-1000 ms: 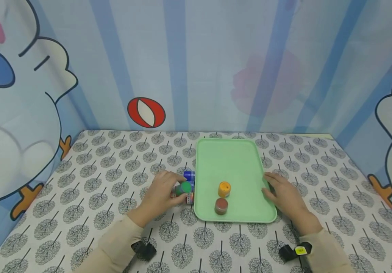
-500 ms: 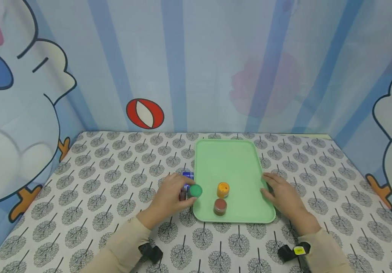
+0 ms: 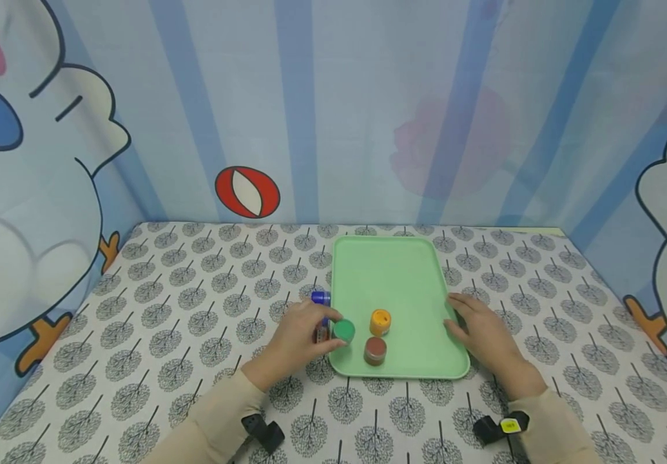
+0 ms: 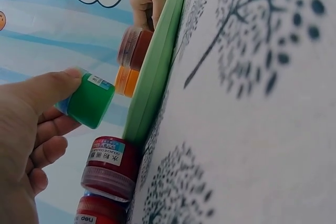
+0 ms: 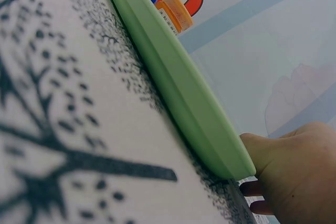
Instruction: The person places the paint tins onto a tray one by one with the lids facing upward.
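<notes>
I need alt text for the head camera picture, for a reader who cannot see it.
A person's left hand holds a green jar above the left side of a green tray bearing an orange jar and a brown jar. The right hand touches the tray's right edge. More jars are left of the tray, on a tree-patterned cloth.
</notes>
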### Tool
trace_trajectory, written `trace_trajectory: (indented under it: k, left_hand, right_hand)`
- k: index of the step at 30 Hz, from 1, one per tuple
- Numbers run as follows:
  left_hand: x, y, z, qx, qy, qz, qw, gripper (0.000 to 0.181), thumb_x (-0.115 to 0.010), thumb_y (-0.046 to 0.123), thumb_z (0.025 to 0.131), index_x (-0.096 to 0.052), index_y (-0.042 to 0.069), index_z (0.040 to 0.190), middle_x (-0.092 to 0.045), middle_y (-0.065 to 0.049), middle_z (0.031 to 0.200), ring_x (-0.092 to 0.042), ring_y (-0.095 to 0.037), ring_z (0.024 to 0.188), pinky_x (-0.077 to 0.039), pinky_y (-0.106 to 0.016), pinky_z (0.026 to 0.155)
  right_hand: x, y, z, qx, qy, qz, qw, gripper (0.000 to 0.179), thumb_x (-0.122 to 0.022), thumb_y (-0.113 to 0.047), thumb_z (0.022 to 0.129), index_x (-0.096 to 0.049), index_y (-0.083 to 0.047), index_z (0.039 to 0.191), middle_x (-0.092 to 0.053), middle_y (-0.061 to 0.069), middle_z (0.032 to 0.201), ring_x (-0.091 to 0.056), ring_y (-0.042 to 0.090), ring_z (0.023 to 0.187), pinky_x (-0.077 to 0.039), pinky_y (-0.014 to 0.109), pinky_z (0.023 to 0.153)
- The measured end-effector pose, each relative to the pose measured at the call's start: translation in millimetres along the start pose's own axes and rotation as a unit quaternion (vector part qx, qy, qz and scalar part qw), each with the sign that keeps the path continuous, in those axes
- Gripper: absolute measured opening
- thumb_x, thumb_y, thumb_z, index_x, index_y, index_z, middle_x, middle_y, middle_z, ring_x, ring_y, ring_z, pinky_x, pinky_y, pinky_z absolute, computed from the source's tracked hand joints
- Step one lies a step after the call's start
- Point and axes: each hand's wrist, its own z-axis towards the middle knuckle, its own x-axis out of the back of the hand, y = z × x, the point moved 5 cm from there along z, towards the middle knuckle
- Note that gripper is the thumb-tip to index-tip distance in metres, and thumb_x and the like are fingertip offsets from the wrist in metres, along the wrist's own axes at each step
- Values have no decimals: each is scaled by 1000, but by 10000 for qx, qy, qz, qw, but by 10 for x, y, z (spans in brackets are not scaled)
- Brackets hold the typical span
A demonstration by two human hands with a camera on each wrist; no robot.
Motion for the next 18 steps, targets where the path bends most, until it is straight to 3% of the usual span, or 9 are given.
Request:
trace_trajectory:
  k: [4, 12, 18]
  left_hand:
    - [-30, -7, -7, 139, -165, 20, 9998, 39, -80, 32, 74, -67, 12, 105, -70, -1, 93, -55, -12, 82, -43, -34, 83]
    - [-64, 19, -20, 71, -299, 21, 9995, 38, -79, 32, 75, -68, 14, 107, -64, 3, 82, -46, -8, 76, -39, -29, 80]
    - [-94, 29, -28, -14, -335, -7, 9994, 38, -80, 33, 74, -70, 17, 107, -66, 5, 84, -43, -7, 79, -34, -28, 79]
  right_hand:
    - [10, -10, -6, 5, 6, 29, 10000, 50, -63, -20, 91, -52, 7, 131, -51, 24, 138, -47, 43, 126, -39, 55, 105]
    - [8, -12, -10, 24, 14, 13, 10000, 49, -63, -19, 91, -52, 7, 131, -51, 24, 138, -47, 43, 126, -39, 54, 105]
    - [-16, 11, -9, 0, -7, 41, 10000, 52, -62, -22, 92, -50, 7, 132, -50, 24, 139, -46, 44, 127, -38, 55, 106]
